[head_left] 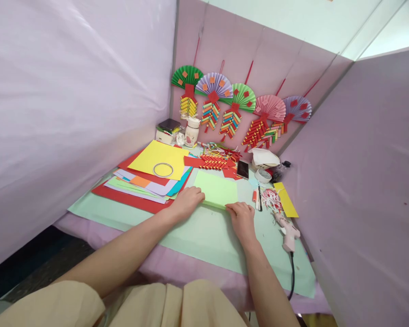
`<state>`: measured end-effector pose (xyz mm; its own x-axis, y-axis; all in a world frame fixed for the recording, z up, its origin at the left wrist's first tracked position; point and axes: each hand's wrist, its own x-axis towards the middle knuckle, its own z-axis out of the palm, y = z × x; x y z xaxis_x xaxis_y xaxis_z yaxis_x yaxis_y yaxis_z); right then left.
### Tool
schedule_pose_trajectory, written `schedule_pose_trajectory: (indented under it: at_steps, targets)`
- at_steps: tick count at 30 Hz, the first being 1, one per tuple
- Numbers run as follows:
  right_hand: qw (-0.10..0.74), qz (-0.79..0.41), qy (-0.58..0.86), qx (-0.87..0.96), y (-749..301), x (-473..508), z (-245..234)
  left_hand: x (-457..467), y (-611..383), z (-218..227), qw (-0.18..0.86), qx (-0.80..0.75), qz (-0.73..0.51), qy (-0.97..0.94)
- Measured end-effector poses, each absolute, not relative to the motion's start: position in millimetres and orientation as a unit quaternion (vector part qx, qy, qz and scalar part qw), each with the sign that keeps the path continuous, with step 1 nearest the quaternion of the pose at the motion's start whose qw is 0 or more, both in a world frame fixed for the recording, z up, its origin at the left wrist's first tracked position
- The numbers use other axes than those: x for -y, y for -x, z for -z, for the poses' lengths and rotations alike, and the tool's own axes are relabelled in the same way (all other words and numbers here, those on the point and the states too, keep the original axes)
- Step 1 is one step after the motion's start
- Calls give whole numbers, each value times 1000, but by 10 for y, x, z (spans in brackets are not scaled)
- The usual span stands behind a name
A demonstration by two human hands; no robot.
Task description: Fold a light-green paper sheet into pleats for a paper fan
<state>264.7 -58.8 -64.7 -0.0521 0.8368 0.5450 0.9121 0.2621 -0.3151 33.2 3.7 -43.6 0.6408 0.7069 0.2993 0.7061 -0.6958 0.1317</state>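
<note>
A sheet of light green paper [218, 187] lies in front of me, its near edge folded into a narrow strip. At the left end of that edge, my left hand [190, 200] is closed with its fingertips on the paper. My right hand [241, 213] pinches the right end of the same edge between thumb and fingers. Behind the sheet is a string of red paper firecrackers [213, 162] with gold bands. To the left sits a pile of coloured sheets topped by yellow paper [158, 156], with a silvery ring [163, 170] on it.
A glue gun [288, 234] with a black cord lies at the right. Near it are white and red cords [271, 199], a yellow strip [286, 200], a tape roll [263, 175] and a phone [242, 170]. Paper fans [214, 86] hang on the back wall above a white bottle [192, 132].
</note>
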Motion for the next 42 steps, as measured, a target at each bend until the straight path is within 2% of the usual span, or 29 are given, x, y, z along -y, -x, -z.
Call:
schedule_pose_trajectory:
  at_steps: [23,33,42]
  targets:
    - [366,25,634,681,-2715,602,585,-122,-307,435,9,-407,-184,-895]
    - [330,6,636,697,-2753,597,604,-151,-211,497,20,-360,-206,-910]
    - [378,9,639,670,-2848,581,596,-216,-191,485,44,-388,-245,-887]
